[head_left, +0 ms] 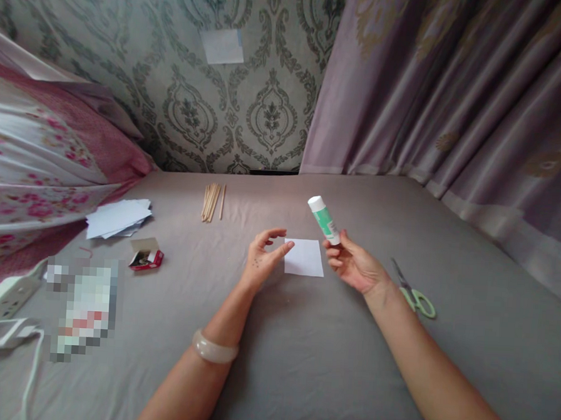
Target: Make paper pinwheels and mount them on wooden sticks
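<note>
My right hand (353, 261) grips a green and white glue stick (324, 220) by its lower end, tilted with its white cap up and to the left. A square of white paper (305, 257) lies flat on the grey sheet between my hands. At the paper's left edge is my left hand (265, 254), fingers curved and thumb apart, with nothing in it. Whether its thumb touches the paper I cannot tell. Scissors (414, 293) with light green handles lie to the right of my right forearm.
Several thin wooden sticks (211, 202) lie toward the back. On the left are a stack of white paper (119, 219), a small open red box (146, 258), a blurred-out packet (87, 309) and a white power strip (10, 296) with cables. A curtain (385, 96) hangs at the right.
</note>
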A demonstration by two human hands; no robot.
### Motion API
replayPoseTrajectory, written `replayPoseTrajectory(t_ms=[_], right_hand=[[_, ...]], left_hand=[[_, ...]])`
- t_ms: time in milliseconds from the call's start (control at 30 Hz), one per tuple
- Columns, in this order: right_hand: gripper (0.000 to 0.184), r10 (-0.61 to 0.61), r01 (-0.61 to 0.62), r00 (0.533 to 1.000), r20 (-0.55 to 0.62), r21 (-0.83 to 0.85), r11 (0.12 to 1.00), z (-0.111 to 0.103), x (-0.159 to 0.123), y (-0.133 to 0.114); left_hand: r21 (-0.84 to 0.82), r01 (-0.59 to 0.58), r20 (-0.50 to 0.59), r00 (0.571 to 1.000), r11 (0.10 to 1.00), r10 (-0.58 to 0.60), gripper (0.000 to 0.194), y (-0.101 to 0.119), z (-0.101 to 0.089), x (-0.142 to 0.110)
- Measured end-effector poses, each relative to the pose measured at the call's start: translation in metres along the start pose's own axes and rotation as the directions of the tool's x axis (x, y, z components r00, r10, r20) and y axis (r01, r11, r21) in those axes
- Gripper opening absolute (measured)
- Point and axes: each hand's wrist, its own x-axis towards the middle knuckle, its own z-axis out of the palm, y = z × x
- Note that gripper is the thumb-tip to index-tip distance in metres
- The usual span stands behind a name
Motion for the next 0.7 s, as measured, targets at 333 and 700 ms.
replayPoseTrajectory(t_ms=[333, 700], right_hand=[[0.027, 0.051, -0.070, 0.990, 0.135, 0.141, 0.988, 0.027, -0.008, 0.057], [0.025, 0.140, -0.144, 0.985, 0.104, 0.035, 0.989, 0.021, -0.013, 0.054]], left_hand=[[-0.300, 0.130, 0.148, 0.985, 0.945, -0.089, 0.038, 0.014, 0.017, -0.013], [-0.306, 0.060, 0.032, 0.998, 0.950, -0.053, 0.032, 0.028, -0.013, 0.002]])
